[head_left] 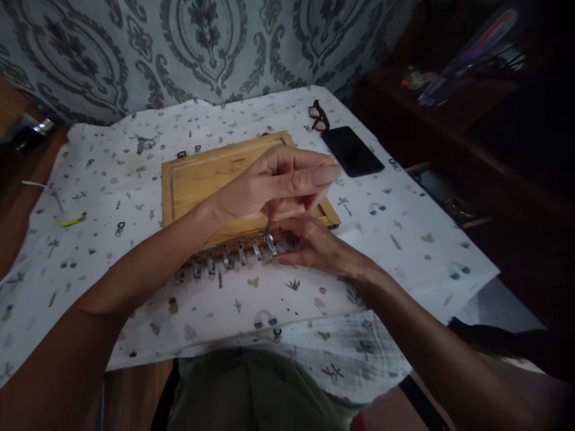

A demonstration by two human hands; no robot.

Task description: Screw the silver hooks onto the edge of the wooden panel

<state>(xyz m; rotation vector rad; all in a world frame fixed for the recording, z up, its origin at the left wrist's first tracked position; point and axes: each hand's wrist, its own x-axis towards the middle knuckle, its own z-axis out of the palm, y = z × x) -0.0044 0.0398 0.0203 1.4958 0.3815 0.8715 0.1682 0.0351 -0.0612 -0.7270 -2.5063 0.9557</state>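
Note:
A yellowish wooden board (202, 185) with a grooved border lies on the table. Along its near side runs a row of metal clips (227, 257) on a brown strip. My left hand (291, 179) is raised over the board's near right part, its fingers curled together. From under it a thin dark shaft (268, 226) points down at the rightmost clip (270, 244); the fingers hide whatever is above. Below, my right hand (314, 245) is closed around the right end of the clip row, thumb and fingers on either side. Its fingertips are partly covered.
A black phone (353, 151) and dark-framed glasses (319, 115) lie at the back right. On the left is a small yellow item (70, 221). A printed white cloth (112, 197) covers the table and hangs over its front edge. A patterned curtain (202, 48) hangs behind.

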